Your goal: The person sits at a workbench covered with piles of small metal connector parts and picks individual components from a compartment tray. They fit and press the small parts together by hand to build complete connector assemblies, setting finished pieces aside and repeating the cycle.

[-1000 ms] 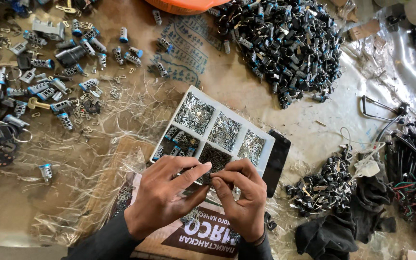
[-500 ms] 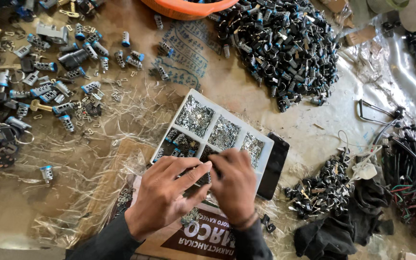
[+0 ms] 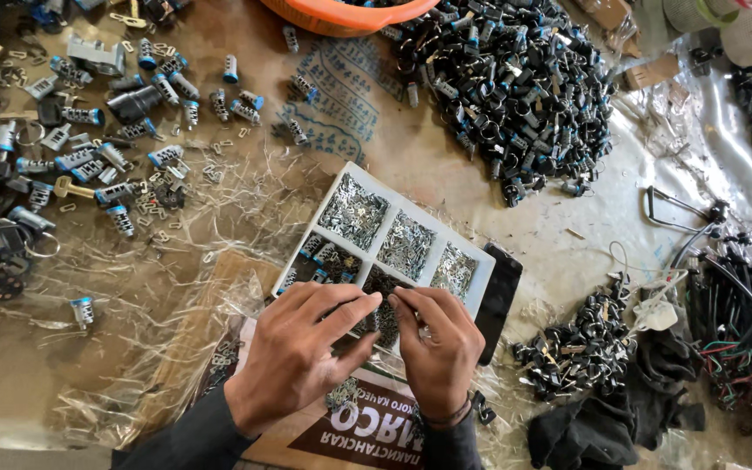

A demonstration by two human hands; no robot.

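My left hand (image 3: 302,348) and my right hand (image 3: 435,344) meet fingertip to fingertip over the near part of a white compartment tray (image 3: 367,183). The tray's sections hold small silvery metal pieces (image 3: 354,211) and little blue-tipped cylinders (image 3: 328,258). Between the pinched fingertips sits something tiny that I cannot make out. Both hands hide the tray's near compartments. Dark sleeves cover my wrists.
A big heap of black cylinder parts (image 3: 515,87) lies far right of centre, below an orange basin (image 3: 341,13). Blue-capped lock cylinders (image 3: 89,157) are scattered left. A black phone (image 3: 498,300), black wires (image 3: 741,322), dark cloth (image 3: 620,418) and a printed cardboard (image 3: 367,426) surround the tray.
My hands stay over the tray's near edge; the right hand has shifted slightly and its fingertips now pinch against the left's. The view has tilted a little.
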